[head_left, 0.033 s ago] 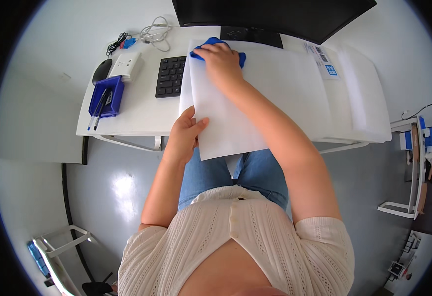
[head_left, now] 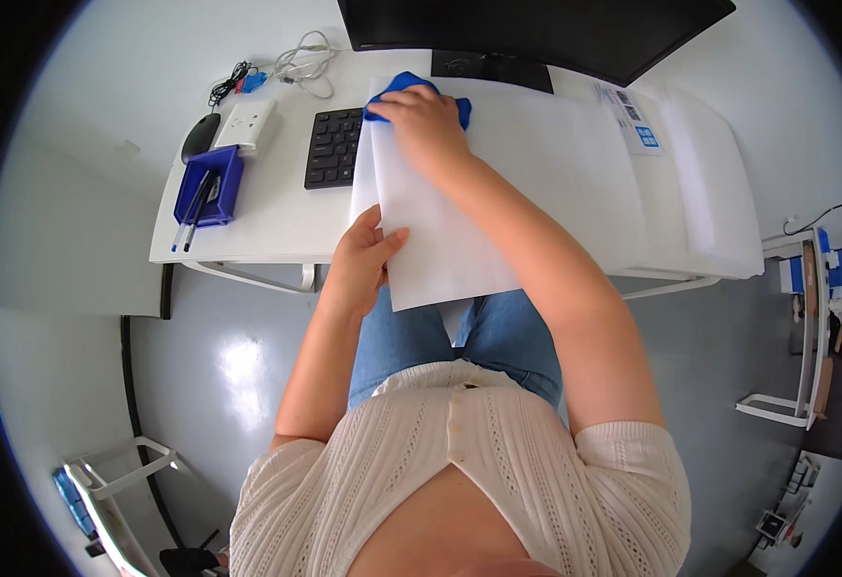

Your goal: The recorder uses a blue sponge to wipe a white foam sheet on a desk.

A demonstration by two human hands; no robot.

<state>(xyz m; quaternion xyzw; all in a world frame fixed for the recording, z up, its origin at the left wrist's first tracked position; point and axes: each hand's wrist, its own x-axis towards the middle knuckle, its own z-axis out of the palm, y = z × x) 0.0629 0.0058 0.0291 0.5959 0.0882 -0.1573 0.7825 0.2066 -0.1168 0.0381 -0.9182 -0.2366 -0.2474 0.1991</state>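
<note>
A large white sheet (head_left: 469, 231) lies over the desk and hangs past its front edge; a second white layer shows under its left side. My left hand (head_left: 361, 252) pinches the sheet's left edge near the front of the desk, thumb on top and the other fingers partly hidden beneath. Near the sheet's far left corner, my right hand (head_left: 426, 123) presses down on a crumpled blue cloth (head_left: 402, 82), its fingers closed over it. The cloth sticks out in front of the fingertips and to the right of the hand.
A black keyboard (head_left: 330, 154) lies partly under the sheet. To its left are a blue pen tray (head_left: 233, 183), a white socket block (head_left: 248, 123), a black mouse (head_left: 200, 137) and coiled cables (head_left: 303, 65). Behind the sheet stands a monitor (head_left: 536, 29); a printed leaflet (head_left: 632, 120) lies right.
My right hand and the blue cloth have slid slightly to the left across the sheet. The left hand keeps its hold in the same place.
</note>
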